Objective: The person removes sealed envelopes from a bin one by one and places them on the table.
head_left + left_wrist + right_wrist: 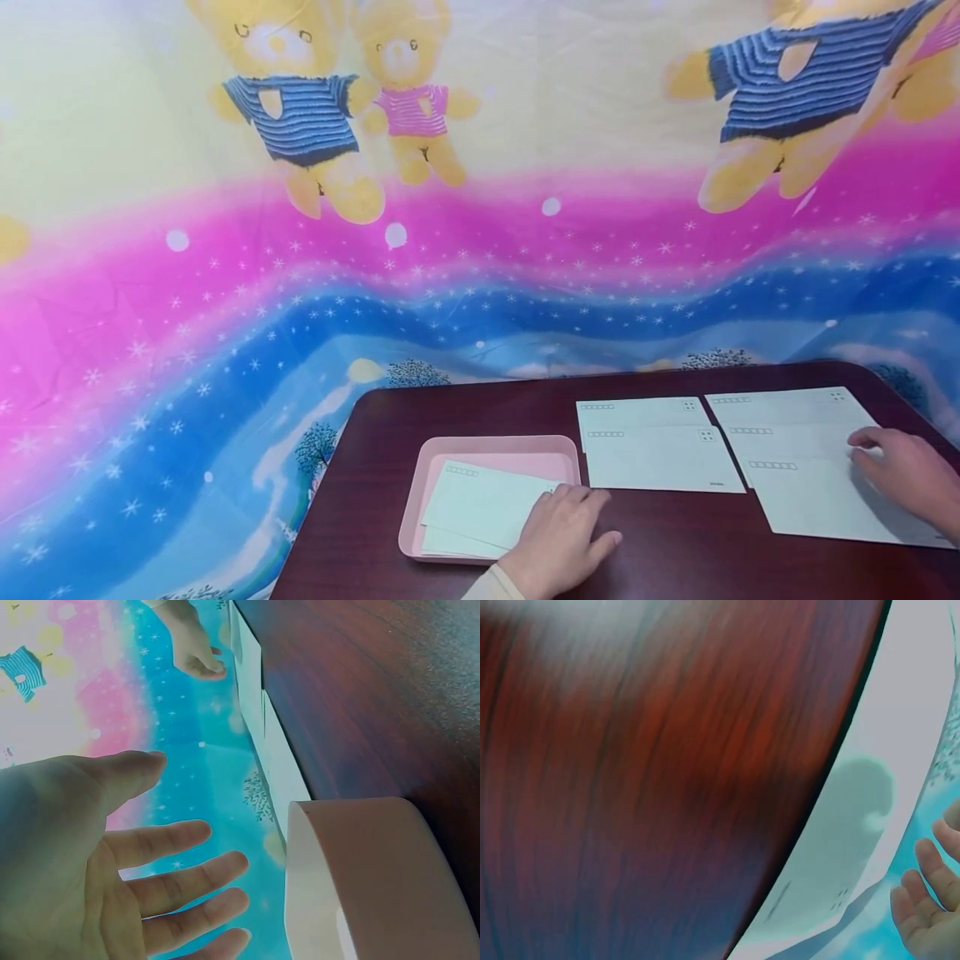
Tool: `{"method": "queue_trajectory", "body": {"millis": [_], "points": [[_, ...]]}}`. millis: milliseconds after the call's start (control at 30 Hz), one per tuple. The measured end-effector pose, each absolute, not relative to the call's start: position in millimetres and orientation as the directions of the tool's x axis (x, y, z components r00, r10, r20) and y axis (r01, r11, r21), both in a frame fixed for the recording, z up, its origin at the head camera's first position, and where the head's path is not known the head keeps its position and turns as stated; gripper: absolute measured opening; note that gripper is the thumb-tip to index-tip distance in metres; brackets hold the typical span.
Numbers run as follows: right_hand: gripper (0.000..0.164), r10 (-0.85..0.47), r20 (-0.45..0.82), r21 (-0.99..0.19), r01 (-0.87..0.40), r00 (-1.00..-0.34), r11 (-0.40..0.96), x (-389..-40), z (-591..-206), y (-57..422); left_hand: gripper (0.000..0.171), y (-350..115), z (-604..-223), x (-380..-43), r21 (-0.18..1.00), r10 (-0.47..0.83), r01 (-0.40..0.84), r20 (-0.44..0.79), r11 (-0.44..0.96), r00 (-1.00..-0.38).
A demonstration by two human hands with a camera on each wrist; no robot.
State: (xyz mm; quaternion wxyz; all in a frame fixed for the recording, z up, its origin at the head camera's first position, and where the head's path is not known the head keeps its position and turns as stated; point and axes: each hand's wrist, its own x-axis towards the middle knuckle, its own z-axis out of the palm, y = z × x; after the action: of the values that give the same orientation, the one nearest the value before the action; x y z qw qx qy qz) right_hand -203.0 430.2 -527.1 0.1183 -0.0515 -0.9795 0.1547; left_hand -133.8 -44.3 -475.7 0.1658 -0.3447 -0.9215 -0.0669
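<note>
Nearest, a pale cuff (495, 583) is seen in front of the pink tray (495, 442), and from it the left hand (562, 533) is extended over the tray's near right corner. The back of this hand is turned up, and its fingers are angled away from the wearer. In the left wrist view the fingers are seen loosely spread, with the thumb set wide and the palm bare; nothing is gripped. The hand is held above the tray's rim, apart from it.

Inside the tray, overlapping white envelopes (480, 504) are laid askew, and the uppermost is partly covered by the left hand.

Well to the right of the tray, the right hand (903, 475) is reached in from the side and poised over a group of three overlapping envelopes (802, 504). Its fingers are slightly bent and parted, nothing is held, and a shadow is cast on the paper below.

Between the tray and that group, an overlapping pair of envelopes (660, 462) is laid on the dark red table (360, 500). Behind the tray, a colourful cloth (480, 250) printed with bears is hung.
</note>
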Motion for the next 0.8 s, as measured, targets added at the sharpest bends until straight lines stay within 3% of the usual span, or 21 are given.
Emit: {"method": "queue_trajectory", "body": {"millis": [800], "points": [[0.022, -0.052, 0.324, -0.374, -0.178, -0.945, 0.91, -188.1, -496.3, 357.9, 0.04, -55.6, -466.2, -139.9, 0.049, 0.559, 0.611, 0.351, 0.79, -0.751]]}}
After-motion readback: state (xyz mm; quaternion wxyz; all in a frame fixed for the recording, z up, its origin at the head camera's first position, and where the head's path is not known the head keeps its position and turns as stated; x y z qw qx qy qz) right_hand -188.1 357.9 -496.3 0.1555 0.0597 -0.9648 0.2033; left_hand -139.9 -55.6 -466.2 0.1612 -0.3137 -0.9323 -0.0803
